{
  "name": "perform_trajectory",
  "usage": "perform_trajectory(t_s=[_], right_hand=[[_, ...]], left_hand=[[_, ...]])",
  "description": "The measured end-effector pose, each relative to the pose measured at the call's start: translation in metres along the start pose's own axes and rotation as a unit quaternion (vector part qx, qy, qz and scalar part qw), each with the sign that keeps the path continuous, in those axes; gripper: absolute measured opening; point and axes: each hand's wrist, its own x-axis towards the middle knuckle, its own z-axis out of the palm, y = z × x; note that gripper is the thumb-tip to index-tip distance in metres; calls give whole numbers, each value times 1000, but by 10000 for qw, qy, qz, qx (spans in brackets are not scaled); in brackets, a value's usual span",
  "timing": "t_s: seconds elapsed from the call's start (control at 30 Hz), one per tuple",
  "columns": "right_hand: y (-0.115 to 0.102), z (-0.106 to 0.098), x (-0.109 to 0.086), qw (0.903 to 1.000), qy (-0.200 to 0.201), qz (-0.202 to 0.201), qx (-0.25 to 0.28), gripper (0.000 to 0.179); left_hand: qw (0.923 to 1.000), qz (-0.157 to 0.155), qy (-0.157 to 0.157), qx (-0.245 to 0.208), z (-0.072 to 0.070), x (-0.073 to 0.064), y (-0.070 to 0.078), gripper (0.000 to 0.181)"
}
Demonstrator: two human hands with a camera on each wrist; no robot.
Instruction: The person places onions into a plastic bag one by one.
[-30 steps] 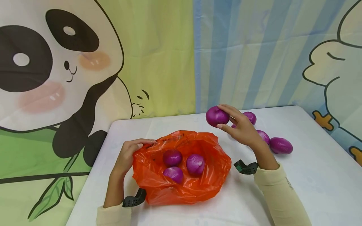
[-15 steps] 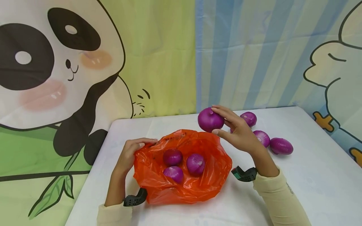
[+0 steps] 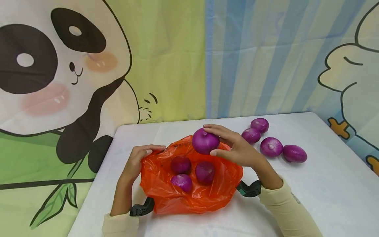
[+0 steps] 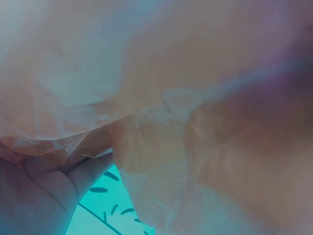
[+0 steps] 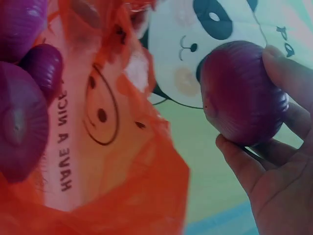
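In the head view my right hand point(image 3: 237, 148) grips a red onion point(image 3: 205, 141) between thumb and fingers, above the far rim of an orange-red plastic bag point(image 3: 165, 197). The right wrist view shows this held onion point(image 5: 244, 93) beside the bag's printed wall. Three red onions lie in the bag, one of them a paler onion point(image 3: 182, 182) toward the front. My left hand point(image 3: 134, 163) pinches the bag's left rim, its fingers laid along the edge. Blurred film of the bag point(image 4: 156, 161) fills most of the left wrist view and hides part of that hand.
Several more red onions lie on the white table point(image 3: 331, 184) at the back right, among them a round onion point(image 3: 271, 147) and a longer onion point(image 3: 294, 153). A printed cloth backdrop point(image 3: 171, 59) stands along the table's far edge.
My right hand has carried its onion left and down, from beyond the bag's right side to over its opening. The left hand and bag have hardly moved.
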Motion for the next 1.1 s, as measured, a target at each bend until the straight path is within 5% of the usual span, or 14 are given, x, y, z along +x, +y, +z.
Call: perform_trajectory(t_s=[0.57,0.7,1.1], right_hand=[[43,12,-4,9858,-1493,680,347,57],[53,15,-5,9830,-1723,633,41,56],[70,27,-5,9777,-1431,1125,-1043,56]], left_hand=[[9999,24,-37,-108,1,0,1,38],[9999,-48,5,-96,1,1,1,38],[9996,-217,39,-197,2,0,1,38]])
